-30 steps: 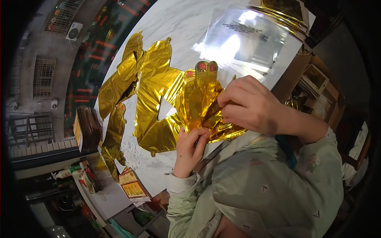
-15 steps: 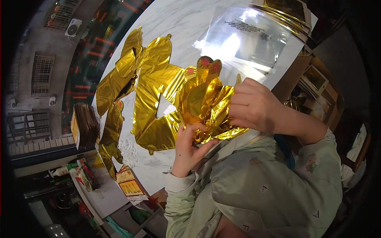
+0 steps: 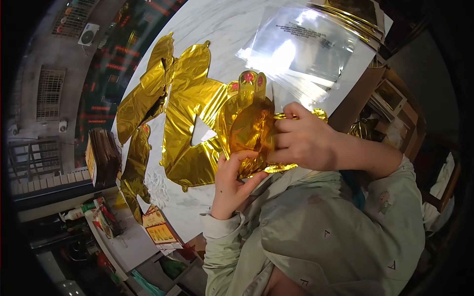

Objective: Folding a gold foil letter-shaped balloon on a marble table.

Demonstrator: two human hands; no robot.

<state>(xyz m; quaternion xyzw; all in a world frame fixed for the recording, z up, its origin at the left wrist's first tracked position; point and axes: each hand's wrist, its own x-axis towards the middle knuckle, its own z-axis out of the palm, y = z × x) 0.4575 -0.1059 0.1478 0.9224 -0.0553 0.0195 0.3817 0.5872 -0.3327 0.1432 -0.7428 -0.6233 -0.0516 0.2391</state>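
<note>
I see both hands up close in front of the chest, working on one shiny gold foil balloon [image 3: 249, 126]. The left hand [image 3: 232, 180] comes up from below with its wrist bent. Its fingers curl around the bottom edge of the gold foil balloon and its thumb presses on the front, so it is pinching the foil. The right hand [image 3: 301, 140] comes in from the right, with the forearm lying across the body. Its fingers are bent and closed on the right side of the same balloon, crumpling the foil a little. The balloon sits between the two hands, lifted above the white table [image 3: 207, 24], with two small red spots near its top.

Behind it, more flat gold balloons [image 3: 190, 113] lie spread on the table. A stack of clear plastic bags [image 3: 306, 44] lies farther back, near the table's far end. A brown pile of packets [image 3: 101, 155] stands at the left edge.
</note>
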